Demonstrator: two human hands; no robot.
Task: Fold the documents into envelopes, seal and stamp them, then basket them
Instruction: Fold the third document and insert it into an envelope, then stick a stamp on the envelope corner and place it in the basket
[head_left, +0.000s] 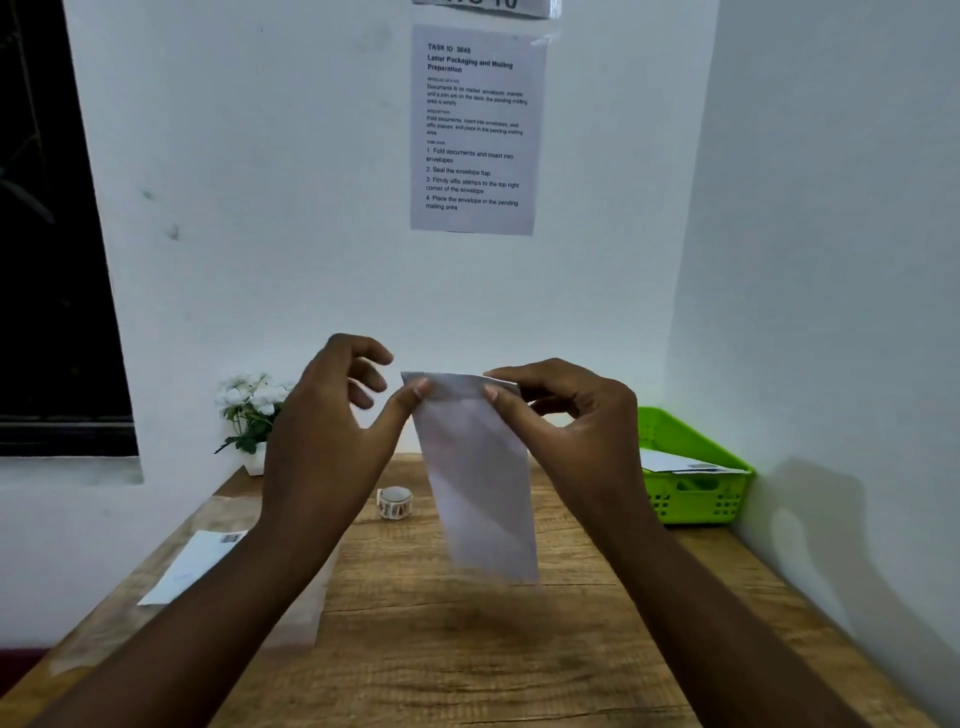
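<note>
A white envelope (480, 478) hangs upright in the air above the wooden desk (467, 649), its lower end blurred. My left hand (332, 431) pinches its top left corner with thumb and forefinger, the other fingers spread. My right hand (566, 415) pinches the top right corner. A roll of stamps (395, 502) stands on the desk behind the envelope. The green basket (696, 499) sits at the back right with an envelope (675, 462) lying in it. Another white envelope (195, 566) lies flat at the desk's left side.
A clear plastic sleeve (296, 618) lies on the left part of the desk under my left forearm. A small pot of white flowers (252, 410) stands at the back left corner. Walls close in behind and on the right; a printed task sheet (472, 130) hangs on the back wall.
</note>
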